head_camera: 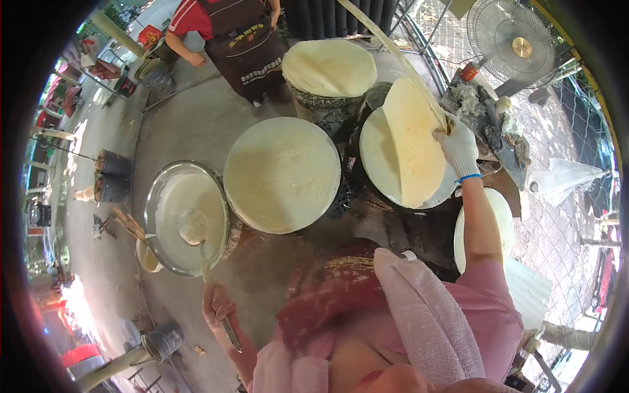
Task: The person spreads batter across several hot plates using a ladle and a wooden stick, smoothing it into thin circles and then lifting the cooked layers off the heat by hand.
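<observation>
My left hand holds the handle of a ladle, whose bowl rests in pale batter in a steel basin; a pointed metal piece sticks out below the fist. My right hand, in a white knit glove, grips a long pale strip or stick that slants up and away. Beside it a thin pancake sheet is partly raised off the right round griddle; whether the hand also pinches the sheet is unclear. A second pale sheet covers the middle round griddle.
Pale round sheets lie on a drum-like stand beyond the griddles. A co-worker in a dark apron stands at the far side. A fan and a cluttered ledge are at upper right. Another pale round lies beneath my right arm.
</observation>
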`<state>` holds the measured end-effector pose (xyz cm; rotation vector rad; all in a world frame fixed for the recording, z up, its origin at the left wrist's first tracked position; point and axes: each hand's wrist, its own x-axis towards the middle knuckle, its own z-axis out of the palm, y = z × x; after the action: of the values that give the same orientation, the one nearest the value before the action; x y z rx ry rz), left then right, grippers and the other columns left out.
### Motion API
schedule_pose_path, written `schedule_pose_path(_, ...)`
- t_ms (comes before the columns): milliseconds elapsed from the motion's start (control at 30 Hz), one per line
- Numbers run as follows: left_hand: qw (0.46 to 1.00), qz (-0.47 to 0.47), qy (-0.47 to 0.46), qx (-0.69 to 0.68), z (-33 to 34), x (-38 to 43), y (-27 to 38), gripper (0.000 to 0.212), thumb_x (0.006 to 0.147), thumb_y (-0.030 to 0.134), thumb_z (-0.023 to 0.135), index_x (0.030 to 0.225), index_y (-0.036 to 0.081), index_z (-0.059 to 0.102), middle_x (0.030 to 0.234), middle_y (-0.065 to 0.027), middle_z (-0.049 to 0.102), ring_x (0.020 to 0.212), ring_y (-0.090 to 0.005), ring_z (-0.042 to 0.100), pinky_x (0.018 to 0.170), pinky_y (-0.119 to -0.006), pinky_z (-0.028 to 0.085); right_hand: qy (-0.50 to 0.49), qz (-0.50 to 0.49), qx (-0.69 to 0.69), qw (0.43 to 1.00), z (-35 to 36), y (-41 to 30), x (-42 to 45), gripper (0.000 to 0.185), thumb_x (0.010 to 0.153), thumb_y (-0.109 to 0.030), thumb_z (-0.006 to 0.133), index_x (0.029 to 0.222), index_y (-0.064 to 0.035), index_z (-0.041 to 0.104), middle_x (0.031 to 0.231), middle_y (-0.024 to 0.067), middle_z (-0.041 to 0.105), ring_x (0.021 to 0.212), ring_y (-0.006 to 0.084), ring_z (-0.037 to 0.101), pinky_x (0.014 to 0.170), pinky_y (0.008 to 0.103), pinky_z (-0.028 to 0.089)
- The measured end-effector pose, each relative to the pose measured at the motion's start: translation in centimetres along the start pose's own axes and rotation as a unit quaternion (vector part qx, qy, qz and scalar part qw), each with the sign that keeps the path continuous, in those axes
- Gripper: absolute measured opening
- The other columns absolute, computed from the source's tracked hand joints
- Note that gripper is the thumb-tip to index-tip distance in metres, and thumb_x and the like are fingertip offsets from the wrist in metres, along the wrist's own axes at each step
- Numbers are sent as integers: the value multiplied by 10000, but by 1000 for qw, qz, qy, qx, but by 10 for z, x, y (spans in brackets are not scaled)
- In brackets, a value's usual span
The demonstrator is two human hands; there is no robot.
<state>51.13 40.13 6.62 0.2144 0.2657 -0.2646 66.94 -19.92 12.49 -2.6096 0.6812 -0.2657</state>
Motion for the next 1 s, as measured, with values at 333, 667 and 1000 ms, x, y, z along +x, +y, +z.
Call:
schedule_pose_path(333, 997, 24, 79, 10, -17, 20, 47, 348, 1043, 214, 298, 1109, -95, 444, 626, -14, 418, 338, -75, 374, 339, -224, 281, -12, -79, 1, 997, -59, -100, 66, 386, 695, -220, 675, 1016, -7, 654, 772, 156, 668, 706, 284, 647, 677, 392, 496)
schedule_pose_path(667, 985, 94, 147, -9, -9, 22, 5, 244, 1020, 200, 384, 1023, -10, 507, 621, 10, 424, 339, -70, 334, 322, -194, 270, 68, -410, -134, 900, -13, -222, 223, 331, 817, -191, 538, 1126, -100, 612, 937, 200, 658, 843, 361, 644, 741, 425, 518)
schedule_pose_path(1000, 961, 150, 230, 15, -4, 14, -14, 236, 997, 246, 444, 1005, 26, 529, 635, 17, 461, 361, -63, 352, 333, -198, 284, -46, -395, -180, 900, 264, -165, 235, 323, 898, -165, 475, 1219, -126, 463, 916, 135, 651, 789, 315, 664, 645, 459, 520)
